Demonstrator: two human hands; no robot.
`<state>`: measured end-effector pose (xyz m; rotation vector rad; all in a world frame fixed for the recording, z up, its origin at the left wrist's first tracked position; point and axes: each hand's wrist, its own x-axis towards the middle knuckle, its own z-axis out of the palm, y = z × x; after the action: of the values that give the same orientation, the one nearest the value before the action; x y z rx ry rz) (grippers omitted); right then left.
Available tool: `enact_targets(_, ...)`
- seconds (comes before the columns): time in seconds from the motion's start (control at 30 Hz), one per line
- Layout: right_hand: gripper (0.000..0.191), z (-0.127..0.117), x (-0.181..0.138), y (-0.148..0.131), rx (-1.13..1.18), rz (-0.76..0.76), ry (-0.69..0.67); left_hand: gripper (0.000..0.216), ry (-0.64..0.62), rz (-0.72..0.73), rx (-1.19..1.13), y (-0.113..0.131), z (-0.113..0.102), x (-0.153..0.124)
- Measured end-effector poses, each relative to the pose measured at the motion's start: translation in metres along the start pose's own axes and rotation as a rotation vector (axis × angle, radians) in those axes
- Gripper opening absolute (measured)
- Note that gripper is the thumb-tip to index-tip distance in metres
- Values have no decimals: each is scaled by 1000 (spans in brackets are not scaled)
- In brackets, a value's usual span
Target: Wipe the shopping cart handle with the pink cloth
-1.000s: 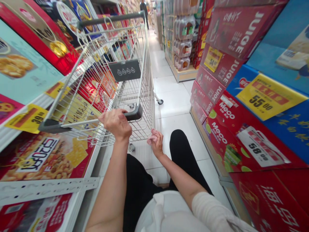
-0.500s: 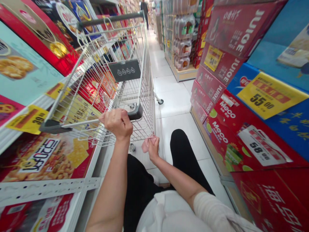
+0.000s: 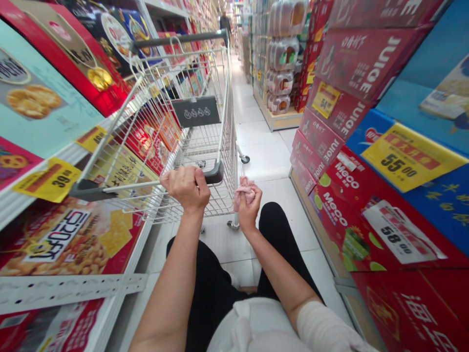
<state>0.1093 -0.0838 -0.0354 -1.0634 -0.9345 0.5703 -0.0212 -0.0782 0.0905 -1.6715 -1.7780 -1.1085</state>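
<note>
A wire shopping cart (image 3: 227, 127) stands before me, its near rim fitted with grey plastic corners. My left hand (image 3: 186, 188) is closed around that rim, beside the right-hand grey corner (image 3: 215, 173). In my right hand (image 3: 249, 208) is a crumpled pink cloth (image 3: 245, 191), bunched in the closed fingers. This hand is just right of the cart's lower side, near a wheel (image 3: 233, 225). A dark panel (image 3: 196, 111) with round symbols hangs inside the wire basket, and a grey bar (image 3: 179, 39) crosses the cart's far end.
Shelves with boxed snacks (image 3: 73, 239) and yellow price tags (image 3: 49, 180) run close along the left. Stacked juice cartons (image 3: 330, 151) and red Meco boxes (image 3: 351, 195) line the right. Bottle packs (image 3: 282, 54) stand on a low wooden platform (image 3: 282, 121). Farther down the tiled aisle is a person (image 3: 224, 23).
My right hand has risen with the pink cloth and moved slightly right. The left hand keeps its hold on the cart rim. The whole view has shifted a little.
</note>
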Motion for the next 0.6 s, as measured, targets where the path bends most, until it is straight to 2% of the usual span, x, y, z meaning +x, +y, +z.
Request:
enact_targets(0.1,21,5,18,-29,-59,-243,-27,43,-5,16,-5,2,-1,0)
enact_targets(0.17,21,12,33,-50,-102,-409,-98,41,-13,6,-12,5,-2,0)
enact_targets(0.3,23,29,63,-95,-275,-676,-432,40,-13,-30,-26,10,-4,2)
enact_targets(0.4,27,36,74,-119,-369,-762,-584,41,23,-45,-39,10,-2,2)
enact_targets(0.53,23,34,78,-130,-340,-790,-637,41,60,-13,-26,7,-3,0)
enact_targets(0.6,24,31,78,-128,-329,-805,-662,40,18,18,-44,5,-8,1)
